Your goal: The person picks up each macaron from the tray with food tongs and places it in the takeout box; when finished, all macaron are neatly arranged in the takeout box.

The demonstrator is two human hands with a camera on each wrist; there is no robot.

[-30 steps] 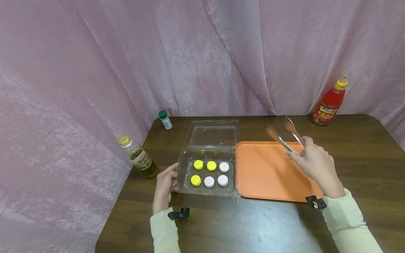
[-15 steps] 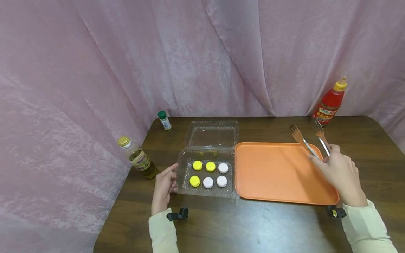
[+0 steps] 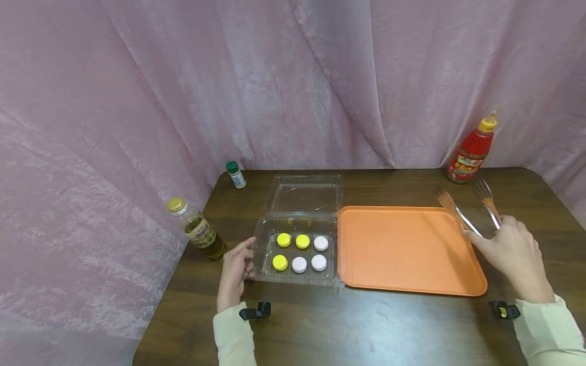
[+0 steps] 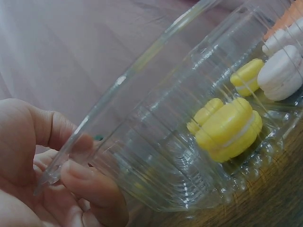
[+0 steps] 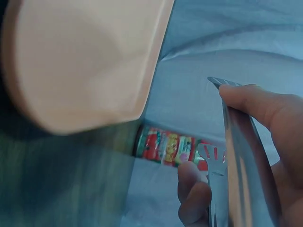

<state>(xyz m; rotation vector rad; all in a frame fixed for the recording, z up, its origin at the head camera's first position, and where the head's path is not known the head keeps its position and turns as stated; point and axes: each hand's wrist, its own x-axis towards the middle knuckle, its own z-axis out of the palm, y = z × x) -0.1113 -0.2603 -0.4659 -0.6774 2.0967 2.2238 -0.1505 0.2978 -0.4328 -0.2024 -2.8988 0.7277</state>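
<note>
My left hand (image 3: pixel 235 274) pinches the left rim of a clear plastic clamshell box (image 3: pixel 297 280), thumb and fingers on either side of the rim in the left wrist view. Three yellow macarons (image 3: pixel 302 241) and three white macarons (image 3: pixel 319 262) sit inside; its lid (image 3: pixel 304 197) lies folded back. At the right, my right hand (image 3: pixel 517 254) holds metal tongs (image 3: pixel 468 221) with slotted ends spread apart, nothing between them. They hang by the right end of an orange tray (image 3: pixel 403 249). In the right wrist view the tongs (image 5: pixel 246 165) lie between thumb and fingers.
The tray's left edge touches the box. An oil bottle (image 3: pixel 201 234) stands left of the left hand. Toward the back are a green-capped shaker (image 3: pixel 236 176) and a red sauce bottle (image 3: pixel 472 147). A pink curtain (image 3: pixel 293 86) hangs behind the brown table (image 3: pixel 320 325).
My right hand has carried the tongs rightward, from over the tray to beside its right end. The left hand keeps its grip on the box, and the macarons stay in place.
</note>
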